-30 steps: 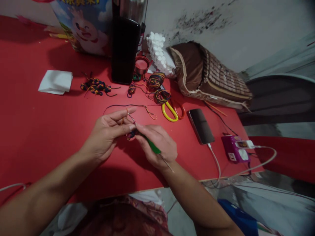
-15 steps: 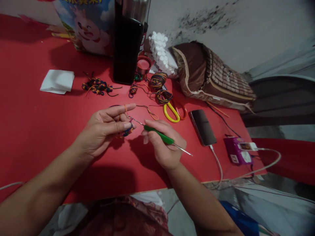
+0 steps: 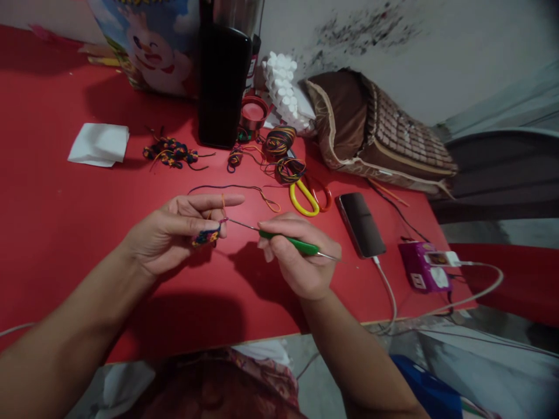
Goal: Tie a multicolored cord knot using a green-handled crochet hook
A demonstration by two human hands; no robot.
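Observation:
Between thumb and fingers, my left hand (image 3: 174,233) pinches a small multicoloured crochet piece (image 3: 207,235) of navy, yellow and pink yarn. A strand of orange yarn (image 3: 223,203) runs over its outstretched index finger. My right hand (image 3: 301,250) is closed around the green handle of a crochet hook (image 3: 290,241), held like a pen. The hook's thin metal tip meets a pink loop at the edge of the piece. Beyond my left hand a loose yarn tail (image 3: 244,187) lies curved on the red table (image 3: 183,314).
Behind my hands lie another crocheted piece (image 3: 170,153), yarn balls (image 3: 280,141) and yellow-and-red scissors (image 3: 304,198). A dark upright phone (image 3: 223,87) stands at the back. To the right are a charging phone (image 3: 360,225), a purple power strip (image 3: 421,267) and a brown quilted bag (image 3: 384,128). Folded white paper (image 3: 99,144) lies left.
My left hand has shifted slightly left and turned, showing more of the crochet piece. My right hand and hook have moved a little right and down, away from the left thumb.

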